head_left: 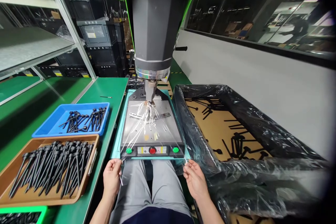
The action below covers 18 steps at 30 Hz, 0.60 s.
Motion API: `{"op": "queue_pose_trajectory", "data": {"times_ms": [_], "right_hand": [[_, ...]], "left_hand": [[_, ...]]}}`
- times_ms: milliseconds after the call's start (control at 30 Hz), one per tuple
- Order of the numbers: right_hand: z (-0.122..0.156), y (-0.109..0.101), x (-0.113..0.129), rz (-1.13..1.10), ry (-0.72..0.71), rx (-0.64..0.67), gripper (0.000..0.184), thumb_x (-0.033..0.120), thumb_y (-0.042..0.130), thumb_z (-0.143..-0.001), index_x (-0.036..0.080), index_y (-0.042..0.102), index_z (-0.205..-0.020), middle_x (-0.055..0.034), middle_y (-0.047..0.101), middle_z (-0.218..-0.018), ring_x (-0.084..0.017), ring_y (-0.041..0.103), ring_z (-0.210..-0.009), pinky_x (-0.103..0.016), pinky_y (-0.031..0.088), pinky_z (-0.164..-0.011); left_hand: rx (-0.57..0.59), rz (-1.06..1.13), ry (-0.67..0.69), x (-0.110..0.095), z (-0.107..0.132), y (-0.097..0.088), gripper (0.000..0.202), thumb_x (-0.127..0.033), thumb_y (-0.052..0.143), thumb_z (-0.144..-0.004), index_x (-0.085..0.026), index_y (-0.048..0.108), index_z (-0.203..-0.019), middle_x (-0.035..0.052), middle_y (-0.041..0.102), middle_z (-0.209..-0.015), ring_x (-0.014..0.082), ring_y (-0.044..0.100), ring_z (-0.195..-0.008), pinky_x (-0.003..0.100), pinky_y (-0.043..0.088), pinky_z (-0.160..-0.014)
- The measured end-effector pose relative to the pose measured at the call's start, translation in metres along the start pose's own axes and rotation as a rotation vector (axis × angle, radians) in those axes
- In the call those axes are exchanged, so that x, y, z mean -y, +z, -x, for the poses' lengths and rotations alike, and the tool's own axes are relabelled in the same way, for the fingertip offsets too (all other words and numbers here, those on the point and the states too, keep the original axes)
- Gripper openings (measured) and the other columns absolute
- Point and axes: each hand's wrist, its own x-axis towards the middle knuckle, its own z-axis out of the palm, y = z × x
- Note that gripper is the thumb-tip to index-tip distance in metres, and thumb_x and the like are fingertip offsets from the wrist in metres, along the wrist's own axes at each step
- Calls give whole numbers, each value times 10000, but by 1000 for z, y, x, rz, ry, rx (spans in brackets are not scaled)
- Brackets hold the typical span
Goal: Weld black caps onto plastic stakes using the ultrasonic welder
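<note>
A thin sheet of clear plastic film [149, 116] is bunched under the tip of the welding machine's horn [150, 91] and fans out toward me. My left hand [112, 176] pinches one edge of it, close to the left green button [128, 150]. On the other side, my right hand [195, 179] is closed on the film's opposite edge, near the right green button [175, 150]. The film is drawn across the metal base plate [136, 134] and the red button [152, 150]. Two slotted metal strips lie on the plate, partly behind the film.
To the left, a brown tray [90, 168] and a blue tray [49, 131] hold many black, long-stemmed plastic parts on the green table [110, 87]. A black-film-lined box [181, 101] with similar parts stands at right. Stacked crates [101, 56] are behind.
</note>
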Motion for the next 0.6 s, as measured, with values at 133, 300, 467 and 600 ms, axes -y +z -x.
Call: {"op": "queue_pose_trajectory", "data": {"times_ms": [133,300,467,600], "right_hand": [[18,-23,-15,47,31,-77,431,241,889,-496,245,652,-856,27,595,-768,-111,516,-646,-170,406,-458],[41,-48,-26,74,53,-97,397,265,880,-517,240,655,-842,25,574,-773,-109,498,-634,-173,407,-457],[59,-67,-27,102,63,-93,402,280,882,-537,225,649,-860,32,555,-773,-92,477,-623,-161,398,-461],[69,-78,-35,132,86,-95,393,283,876,-545,221,644,-855,40,544,-757,-75,450,-588,-155,383,-457]], "left_hand": [[-23,9,-55,21,13,-18,444,-465,852,-590,-173,619,-831,-39,548,-667,61,404,-483,172,328,-445],[-26,-44,-56,47,30,-35,417,-467,833,-631,-158,626,-820,-22,556,-700,67,415,-512,179,338,-468],[-17,-85,-89,57,46,-42,427,-488,827,-630,-152,628,-800,-19,553,-716,73,425,-523,190,350,-483],[-12,-87,-98,65,55,-47,427,-493,823,-638,-147,627,-792,-15,555,-728,71,421,-524,189,342,-484]]}}
